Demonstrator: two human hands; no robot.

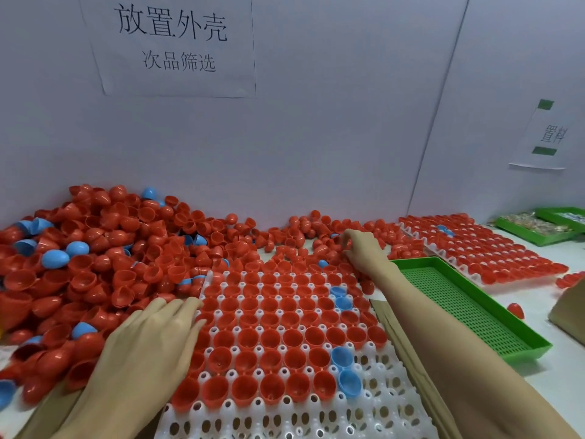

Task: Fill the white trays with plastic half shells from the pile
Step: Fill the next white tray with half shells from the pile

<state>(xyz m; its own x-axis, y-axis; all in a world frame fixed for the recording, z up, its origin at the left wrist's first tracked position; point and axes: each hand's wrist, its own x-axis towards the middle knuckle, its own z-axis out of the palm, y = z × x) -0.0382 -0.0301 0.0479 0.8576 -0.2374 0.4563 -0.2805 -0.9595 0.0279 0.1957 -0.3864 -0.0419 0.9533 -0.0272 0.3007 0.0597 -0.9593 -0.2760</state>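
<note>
Mid-fill on the near white tray point(373, 416): far and middle rows loaded with red half shells, open side up, plus a few blue ones in a rough line down the right side; nearest rows and the near-right corner bare, white pegs and holes showing.

Right hand point(364, 251) stretched to the far edge of that tray, fingers point(348, 237) curled down into the loose red shells there, apparently pinching or gathering one or more; exactly what sits between the fingertips, impossible to tell. Left hand point(158, 331) flat at the tray's left edge, fingers straight and close together, tips touching the tray rim and the shells beside it, holding nothing.

Pile point(95, 258) of red and blue half shells heaped over the left and far side of the surface, spilling against the tray's far edge. Second white tray point(481, 251) far right, seemingly full. Empty green perforated tray point(468, 308) just right of the near tray, under the right forearm. More green trays point(535, 229) at far right. One stray red shell point(516, 310) on the surface, right of the green tray.

Step in hand, by the look of it: fetching shells from the far pile. Next move likely to call for carrying them back near and seating each cup-up in the bare near pockets, one per hole, without knocking seated neighbours loose.
</note>
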